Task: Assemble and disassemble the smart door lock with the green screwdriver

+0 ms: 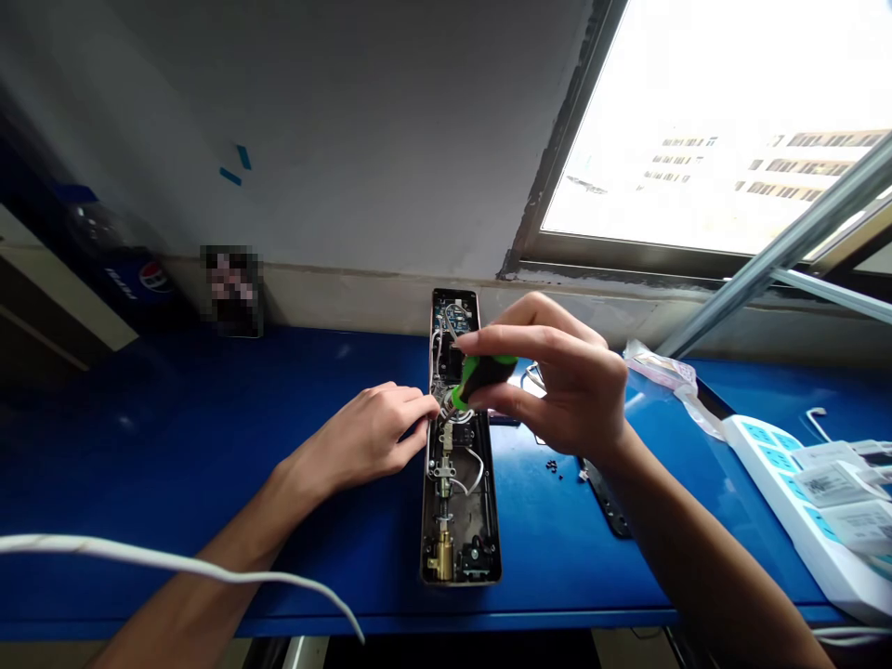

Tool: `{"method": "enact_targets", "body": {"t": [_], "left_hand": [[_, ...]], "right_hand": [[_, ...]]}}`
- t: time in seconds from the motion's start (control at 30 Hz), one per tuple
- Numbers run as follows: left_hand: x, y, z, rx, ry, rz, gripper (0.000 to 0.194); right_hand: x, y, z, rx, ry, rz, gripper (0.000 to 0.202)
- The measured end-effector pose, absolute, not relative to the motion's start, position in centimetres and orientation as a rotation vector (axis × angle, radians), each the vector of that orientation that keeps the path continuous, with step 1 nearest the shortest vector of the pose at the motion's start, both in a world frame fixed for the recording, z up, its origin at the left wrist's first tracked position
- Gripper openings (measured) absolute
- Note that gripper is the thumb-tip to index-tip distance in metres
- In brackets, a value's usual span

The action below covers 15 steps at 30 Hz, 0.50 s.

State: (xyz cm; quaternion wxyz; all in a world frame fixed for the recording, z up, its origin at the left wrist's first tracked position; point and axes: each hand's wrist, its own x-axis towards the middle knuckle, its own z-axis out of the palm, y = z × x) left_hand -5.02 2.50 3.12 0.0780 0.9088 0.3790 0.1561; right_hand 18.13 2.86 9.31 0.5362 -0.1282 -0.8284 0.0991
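Note:
A long black open housing (460, 530) lies lengthwise on the blue table, with a circuit board at its far end, white wires along the middle and a brass cylinder near its close end. My right hand (568, 381) grips a green and black screwdriver (488, 374) over the middle of the housing, its tip slanting down and left among the wires. My left hand (390, 427) is at the housing's left edge, thumb and forefinger brought together near the screwdriver tip. Whatever those fingertips pinch is too small to make out.
Small dark screws (553, 466) and a black plate (609, 502) lie right of the housing. Farther right is a white power strip (787, 502) with plugs. A Pepsi bottle (136, 269) stands back left. A white cable (209, 569) crosses the lower left, and a window frame (641, 248) is behind.

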Motion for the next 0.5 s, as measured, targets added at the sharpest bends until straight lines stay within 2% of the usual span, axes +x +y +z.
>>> {"method": "enact_targets", "body": {"t": [0.1, 0.23, 0.4, 0.5], "left_hand": [[-4.99, 2.51, 3.0, 2.735, 1.13, 0.472, 0.017], [-4.98, 2.54, 2.95, 2.727, 1.114, 0.467, 0.017], [-4.97, 2.45, 3.07, 2.725, 1.116, 0.518, 0.016], [-5.04, 2.48, 2.96, 2.74, 1.103, 0.514, 0.017]], "right_hand": [[18.02, 2.53, 9.48, -0.368, -1.985, 0.201, 0.038], [17.97, 2.49, 9.65, -0.25, -2.08, 0.456, 0.05], [17.88, 2.81, 9.34, -0.307, -1.968, 0.204, 0.043], [17.73, 2.54, 9.31, -0.366, -1.999, 0.213, 0.034]]}}
